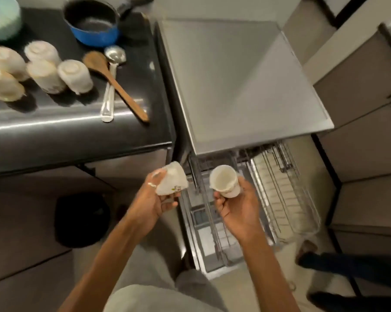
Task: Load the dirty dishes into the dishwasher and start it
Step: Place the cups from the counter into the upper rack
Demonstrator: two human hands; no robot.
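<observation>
**Cups held over the dishwasher rack (286, 199)**

The left hand (149, 203) curls its fingers around a tilted white cup (170, 181); its small printed mark is too blurred to read. The right hand (237, 210) grips a second cup (225, 181), bare white interior upward.

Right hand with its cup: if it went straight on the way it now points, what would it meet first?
Probably the front edge of the dishwasher, just above the pulled-out rack; the right hand and cup look clear until then, though depth is unclear.
</observation>
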